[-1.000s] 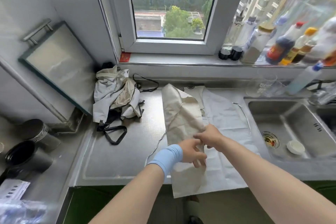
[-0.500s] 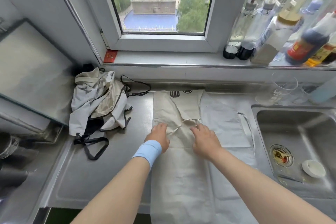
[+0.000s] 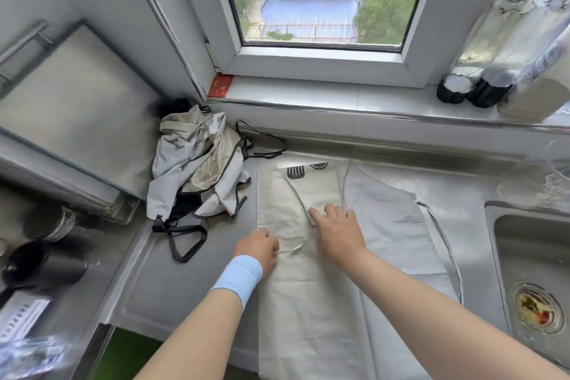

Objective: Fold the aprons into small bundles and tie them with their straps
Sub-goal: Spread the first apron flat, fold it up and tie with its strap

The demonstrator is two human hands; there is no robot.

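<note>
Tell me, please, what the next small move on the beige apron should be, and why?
Probably fold the near end up toward the far end. The beige apron lies as a long strip on the counter, the right hand flat on it and the left hand at its left edge, while its near end overhangs the front.

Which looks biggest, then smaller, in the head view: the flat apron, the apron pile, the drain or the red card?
Largest to smallest:
flat apron
apron pile
drain
red card
The drain is nearer the camera, so it may look bigger than it is.
</note>
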